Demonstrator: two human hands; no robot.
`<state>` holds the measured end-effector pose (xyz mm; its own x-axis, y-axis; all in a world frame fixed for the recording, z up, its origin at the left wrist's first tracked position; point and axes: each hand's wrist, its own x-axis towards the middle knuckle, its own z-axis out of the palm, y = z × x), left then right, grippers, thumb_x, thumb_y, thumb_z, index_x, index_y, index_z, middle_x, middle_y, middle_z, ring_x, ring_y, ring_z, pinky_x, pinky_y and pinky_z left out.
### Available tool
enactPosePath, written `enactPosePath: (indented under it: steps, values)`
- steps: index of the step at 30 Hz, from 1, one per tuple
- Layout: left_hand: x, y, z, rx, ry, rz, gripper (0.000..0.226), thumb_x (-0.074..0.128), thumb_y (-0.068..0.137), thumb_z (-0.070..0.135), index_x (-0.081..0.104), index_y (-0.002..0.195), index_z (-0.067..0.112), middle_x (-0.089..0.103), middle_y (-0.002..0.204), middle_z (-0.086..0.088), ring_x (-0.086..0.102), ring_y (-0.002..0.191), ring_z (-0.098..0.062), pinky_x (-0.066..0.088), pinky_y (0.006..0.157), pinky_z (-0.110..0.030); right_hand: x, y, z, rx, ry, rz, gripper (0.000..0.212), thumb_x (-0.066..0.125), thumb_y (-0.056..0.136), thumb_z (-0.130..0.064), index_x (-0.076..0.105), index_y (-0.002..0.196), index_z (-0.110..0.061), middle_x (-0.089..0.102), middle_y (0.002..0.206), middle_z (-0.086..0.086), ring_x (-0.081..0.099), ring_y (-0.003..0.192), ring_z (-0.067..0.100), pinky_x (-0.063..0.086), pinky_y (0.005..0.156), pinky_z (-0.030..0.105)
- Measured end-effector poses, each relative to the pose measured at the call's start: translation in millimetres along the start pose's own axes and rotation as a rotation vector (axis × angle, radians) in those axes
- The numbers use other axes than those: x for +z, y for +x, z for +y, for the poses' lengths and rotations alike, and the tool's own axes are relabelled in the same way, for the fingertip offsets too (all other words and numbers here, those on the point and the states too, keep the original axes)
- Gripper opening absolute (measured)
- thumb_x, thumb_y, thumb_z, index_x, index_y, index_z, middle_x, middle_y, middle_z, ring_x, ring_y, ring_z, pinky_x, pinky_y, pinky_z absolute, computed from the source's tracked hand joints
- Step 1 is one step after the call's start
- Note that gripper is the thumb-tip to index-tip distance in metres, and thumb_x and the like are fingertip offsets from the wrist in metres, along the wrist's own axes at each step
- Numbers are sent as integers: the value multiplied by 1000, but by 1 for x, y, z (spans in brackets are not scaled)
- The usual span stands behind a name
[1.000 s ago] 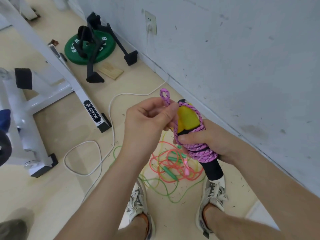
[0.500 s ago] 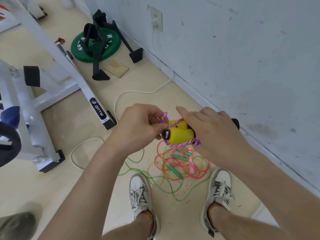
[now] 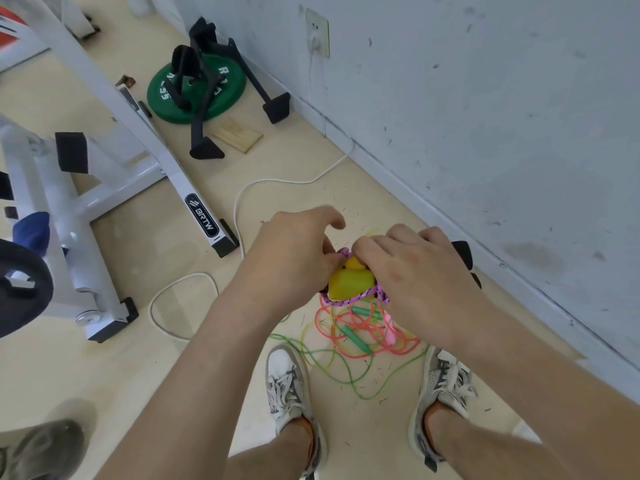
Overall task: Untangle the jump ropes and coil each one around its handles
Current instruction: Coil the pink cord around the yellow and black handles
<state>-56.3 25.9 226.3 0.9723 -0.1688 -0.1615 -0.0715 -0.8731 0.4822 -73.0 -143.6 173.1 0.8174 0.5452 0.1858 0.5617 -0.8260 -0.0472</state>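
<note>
Beige floor [image 3: 156, 237] bears tangled ropes [image 3: 360, 341], white cable [image 3: 277, 181], green plate [image 3: 228, 95].

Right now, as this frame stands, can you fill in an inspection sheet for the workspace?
Surface: beige floor, scattered dark specks.
Job's things: pink jump rope wound round its yellow handles, held in the air; tangled green and orange ropes on the floor below.
Clutter: green weight plate, wood block.
Hands: left hand pinches the pink rope; right hand grips the coil.
Cables: white cable running from the wall socket.
Surroundings: white machine frame, scuffed wall.
</note>
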Motion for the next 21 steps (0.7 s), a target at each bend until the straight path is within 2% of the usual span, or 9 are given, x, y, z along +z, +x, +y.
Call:
enactPosePath:
  steps: [2, 4, 7, 11, 13, 15, 16, 18, 21]
  values:
    - [1, 0, -3, 30, -5, 22, 24, 67, 84, 22, 56, 102, 33, 70, 74, 10, 64, 73, -10, 51, 70, -29, 2, 0, 0, 7, 6, 16, 44, 65, 60, -1, 49, 97, -19, 60, 78, -4, 54, 78, 27, 43, 64, 43]
    - [0, 1, -6, 30, -34, 55, 13, 65, 86, 19, 63, 92, 31, 70, 71, 9, 65, 72, -9, 51, 72, -29, 2, 1, 2, 14, 5, 49, 45, 66, 57, 0, 48, 94, -17, 57, 74, -2, 53, 75, 28, 43, 63, 43]
    - [-3, 2, -5, 4, -61, 49, 11, 64, 87, 23, 74, 87, 27, 72, 74, 7, 65, 75, -8, 51, 73, -27, 1, 1, 2, 15, 7, 71, 43, 66, 57, 0, 48, 93, -16, 56, 72, -2, 53, 74, 28, 43, 63, 43]
    - [-3, 2, 6, 66, 230, -122, 23, 56, 90, 35, 76, 89, 24, 72, 75, 0, 63, 77, -17, 51, 69, -32, 5, 0, -1, -7, -4, 60, 37, 62, 60, 2, 52, 91, -15, 57, 71, -2, 54, 75, 27, 43, 65, 43]
    - [1, 7, 8, 40, 320, -189, 22, 56, 88, 30, 73, 78, 19, 66, 68, -2, 61, 74, -23, 47, 57, -29, 8, -1, -4, -31, -1, 49, 30, 47, 65, -1, 53, 91, -15, 56, 70, -2, 53, 75, 27, 43, 65, 42]
    - [7, 10, 7, 9, 369, -222, 27, 58, 84, 24, 57, 58, 16, 51, 55, -3, 53, 64, -26, 33, 45, -26, 12, -3, -8, -59, 21, 39, 35, 34, 66, -3, 55, 92, -14, 57, 68, -2, 53, 74, 26, 43, 65, 42]
    - [10, 11, 5, 6, 378, -227, 30, 59, 81, 22, 49, 54, 15, 45, 52, -4, 49, 60, -26, 30, 43, -26, 14, -4, -9, -68, 31, 29, 37, 35, 64, -3, 56, 93, -14, 58, 68, -2, 53, 74, 27, 43, 65, 42]
    - [14, 12, 1, 11, 351, -233, 28, 62, 74, 21, 47, 52, 12, 44, 50, -6, 46, 57, -25, 30, 44, -26, 17, -5, -11, -76, 38, 19, 39, 40, 60, -1, 57, 93, -13, 59, 67, -1, 53, 73, 27, 42, 64, 41]
    - [18, 15, -3, -41, 136, -180, 12, 69, 66, 25, 62, 62, 17, 59, 59, 0, 56, 62, -19, 44, 53, -27, 17, -2, -8, -45, 30, 22, 35, 48, 58, 2, 53, 89, -14, 58, 69, 0, 53, 73, 28, 40, 63, 40]
